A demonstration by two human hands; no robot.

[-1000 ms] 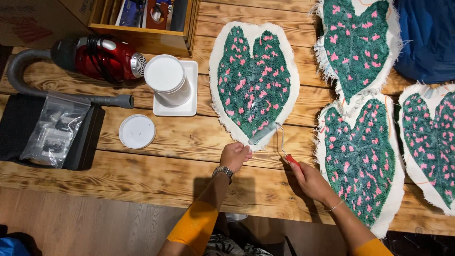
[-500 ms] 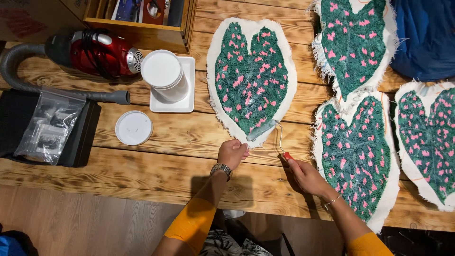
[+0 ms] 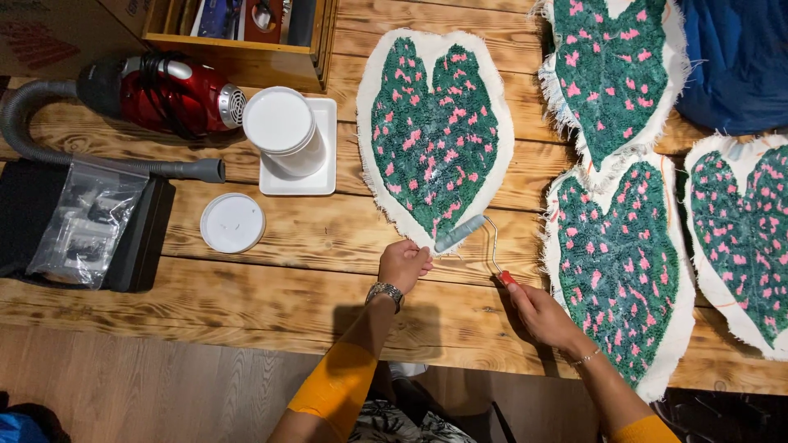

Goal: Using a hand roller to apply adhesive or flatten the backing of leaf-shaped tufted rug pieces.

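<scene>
Right hand (image 3: 538,310) grasping roller (image 3: 460,233); left hand (image 3: 404,263) pinching heart rug (image 3: 433,135) tip, just beside roller.

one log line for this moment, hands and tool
left hand: pinching tip edge of heart-shaped rug piece | right hand: gripping paint roller by red handle | roller at piece's bottom tip | surface: wooden table

Tub (image 3: 281,123) on tray (image 3: 324,176), lid (image 3: 233,222) in front; vacuum (image 3: 164,90) to left, rug piece (image 3: 433,135) to right, roller (image 3: 460,233) at its tip, all on tabletop (image 3: 328,238).
</scene>
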